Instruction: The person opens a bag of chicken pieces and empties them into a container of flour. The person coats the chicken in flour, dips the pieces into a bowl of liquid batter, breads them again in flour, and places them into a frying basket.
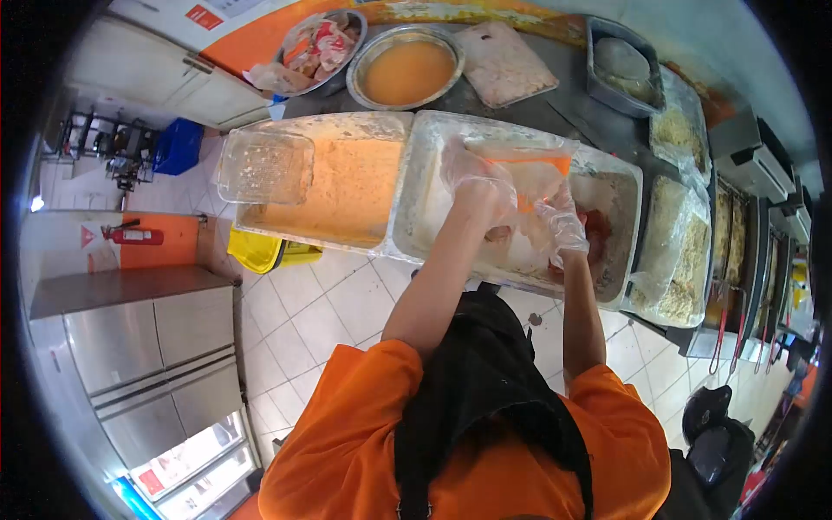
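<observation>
Both my hands wear clear plastic gloves and are over the white tub of pale powder. My left hand is at the tub's middle, its fingers blurred by the glove and hard to make out. To its right, my right hand is at a clear plastic bag with an orange-red edge, which spans the gap between the hands. Whether the fingers close on the bag cannot be made out. Reddish pieces lie in the tub just right of my right hand.
Left is a tub of orange powder with a clear container on it. Behind stand a bowl of orange liquid, a bowl with bags, a floury board and a grey container. Crumb trays and fryers stand right.
</observation>
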The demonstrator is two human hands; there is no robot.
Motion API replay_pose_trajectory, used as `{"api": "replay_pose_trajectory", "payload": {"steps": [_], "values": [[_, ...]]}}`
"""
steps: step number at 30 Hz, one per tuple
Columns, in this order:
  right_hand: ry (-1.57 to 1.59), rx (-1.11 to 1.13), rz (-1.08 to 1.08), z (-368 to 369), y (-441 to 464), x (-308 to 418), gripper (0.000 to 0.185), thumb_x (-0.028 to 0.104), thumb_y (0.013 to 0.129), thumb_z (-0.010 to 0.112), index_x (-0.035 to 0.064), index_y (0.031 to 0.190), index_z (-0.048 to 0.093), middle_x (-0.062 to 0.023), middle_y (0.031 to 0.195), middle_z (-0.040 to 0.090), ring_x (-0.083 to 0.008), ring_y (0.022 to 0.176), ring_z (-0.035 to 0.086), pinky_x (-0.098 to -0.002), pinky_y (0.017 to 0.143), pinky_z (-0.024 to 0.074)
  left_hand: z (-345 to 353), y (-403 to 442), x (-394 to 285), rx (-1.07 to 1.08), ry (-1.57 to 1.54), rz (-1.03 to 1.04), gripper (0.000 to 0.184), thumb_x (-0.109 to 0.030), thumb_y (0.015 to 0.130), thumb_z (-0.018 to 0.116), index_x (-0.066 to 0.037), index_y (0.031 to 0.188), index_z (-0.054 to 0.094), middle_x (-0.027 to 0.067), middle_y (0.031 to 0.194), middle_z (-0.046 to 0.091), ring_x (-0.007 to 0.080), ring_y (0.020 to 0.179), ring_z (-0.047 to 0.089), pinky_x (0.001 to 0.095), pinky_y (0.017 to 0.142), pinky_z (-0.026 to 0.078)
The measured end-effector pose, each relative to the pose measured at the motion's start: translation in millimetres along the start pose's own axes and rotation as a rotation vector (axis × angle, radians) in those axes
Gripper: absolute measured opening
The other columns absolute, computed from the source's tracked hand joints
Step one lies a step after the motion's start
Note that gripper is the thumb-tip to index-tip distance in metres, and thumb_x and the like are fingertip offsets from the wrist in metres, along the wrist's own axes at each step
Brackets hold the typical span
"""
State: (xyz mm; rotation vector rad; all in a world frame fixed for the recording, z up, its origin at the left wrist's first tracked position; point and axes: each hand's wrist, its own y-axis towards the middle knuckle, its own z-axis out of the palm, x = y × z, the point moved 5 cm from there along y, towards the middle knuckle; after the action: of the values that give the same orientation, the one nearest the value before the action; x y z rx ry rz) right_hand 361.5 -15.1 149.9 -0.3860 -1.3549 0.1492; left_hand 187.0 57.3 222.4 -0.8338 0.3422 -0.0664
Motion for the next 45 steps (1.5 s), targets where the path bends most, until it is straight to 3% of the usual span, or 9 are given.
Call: {"api": "replay_pose_trajectory", "payload": {"steps": [6, 11, 14, 17, 23, 32, 37, 43, 45], "values": [[-0.040, -0.298, -0.279, 22, 31, -42, 0.054, 0.018, 0.089, 0.064, 0.0073, 0.137, 0.043, -0.0072, 0.121, 0.059, -0.0176, 0.104, 0.058, -0.0304, 0.086, 0.0488, -36, 28, -34, -0.047, 0.416, 0.344, 0.028, -0.028, 0.094, 0.049, -0.006, 0.110, 0.056, 0.0108, 0.117, 0.056, 0.0240, 0.103, 0.056, 0.0324, 0.088, 0.046], [0.376, -0.375, -0.298, 75, 18, 25, 0.025, 0.015, 0.092, 0.061, 0.0077, 0.116, 0.058, -0.0062, 0.105, 0.063, -0.0148, 0.091, 0.060, -0.0285, 0.075, 0.0502, -49, 26, -71, -0.034, 1.868, 1.227, 0.024, -0.027, 0.093, 0.049, -0.006, 0.094, 0.061, 0.0115, 0.111, 0.060, 0.0295, 0.096, 0.060, 0.0376, 0.079, 0.049], [0.098, -0.451, -0.525, 69, 35, 53, 0.019, 0.015, 0.093, 0.058, 0.0067, 0.110, 0.063, -0.0031, 0.093, 0.064, -0.0140, 0.082, 0.060, -0.0274, 0.072, 0.0486, -70, 29, -119, 0.343, 1.072, 0.377, 0.027, -0.022, 0.093, 0.045, -0.006, 0.112, 0.057, 0.0143, 0.130, 0.051, 0.0313, 0.118, 0.051, 0.0371, 0.097, 0.043], [-0.521, -0.433, -0.639, 92, 14, 108, 0.023, 0.019, 0.095, 0.057, 0.0054, 0.111, 0.065, -0.0007, 0.085, 0.064, -0.0125, 0.075, 0.058, -0.0261, 0.068, 0.0473, -82, -23, -191, 0.329, 2.134, 1.299, 0.041, -0.015, 0.094, 0.039, -0.005, 0.133, 0.043, 0.0152, 0.148, 0.032, 0.0271, 0.139, 0.030, 0.0356, 0.114, 0.024], [-1.233, -0.474, -0.684, 122, -16, 163, 0.028, 0.022, 0.094, 0.054, 0.0099, 0.116, 0.065, -0.0058, 0.077, 0.063, -0.0117, 0.067, 0.056, -0.0282, 0.063, 0.0463, -133, -9, -362, 0.380, 0.210, 0.492, 0.012, -0.023, 0.092, 0.057, -0.014, 0.085, 0.053, -0.0022, 0.072, 0.053, 0.0101, 0.064, 0.051, 0.0243, 0.062, 0.043], [-1.719, -0.252, -0.649, 147, 7, 179, 0.033, 0.024, 0.095, 0.050, 0.0095, 0.121, 0.062, -0.0143, 0.121, 0.063, -0.0258, 0.113, 0.059, -0.0331, 0.096, 0.0458, -243, 21, -575, 0.199, -0.227, 0.673, 0.010, -0.020, 0.091, 0.059, -0.013, 0.086, 0.055, 0.0013, 0.074, 0.058, 0.0133, 0.065, 0.056, 0.0287, 0.058, 0.047], [-1.649, -0.514, -1.180, 179, 52, 170, 0.043, 0.048, 0.096, 0.045, 0.0165, 0.113, 0.069, -0.0125, 0.085, 0.071, -0.0224, 0.070, 0.068, -0.0348, 0.054, 0.0516, -335, 36, -703, -0.005, -0.130, 0.768, 0.020, -0.031, 0.089, 0.062, -0.014, 0.101, 0.060, 0.0002, 0.082, 0.056, 0.0149, 0.070, 0.056, 0.0273, 0.059, 0.044], [-1.665, -0.580, -0.789, 269, 118, 182, 0.044, 0.048, 0.093, 0.050, 0.0145, 0.114, 0.068, -0.0066, 0.071, 0.061, -0.0217, 0.052, 0.057, -0.0356, 0.046, 0.0451, -475, 45, -830, -0.364, -0.224, 0.783, 0.024, -0.034, 0.091, 0.060, -0.012, 0.098, 0.057, 0.0002, 0.085, 0.056, 0.0156, 0.070, 0.054, 0.0287, 0.061, 0.043], [-1.960, -0.788, -0.529, 292, 138, 195, 0.046, 0.047, 0.093, 0.048, 0.0167, 0.125, 0.061, -0.0100, 0.103, 0.070, -0.0288, 0.086, 0.068, -0.0413, 0.075, 0.0527, -514, 41, -856, -0.406, -0.280, 0.791, 0.024, -0.034, 0.091, 0.059, -0.012, 0.097, 0.055, 0.0012, 0.087, 0.056, 0.0161, 0.072, 0.054, 0.0292, 0.062, 0.042]]}}
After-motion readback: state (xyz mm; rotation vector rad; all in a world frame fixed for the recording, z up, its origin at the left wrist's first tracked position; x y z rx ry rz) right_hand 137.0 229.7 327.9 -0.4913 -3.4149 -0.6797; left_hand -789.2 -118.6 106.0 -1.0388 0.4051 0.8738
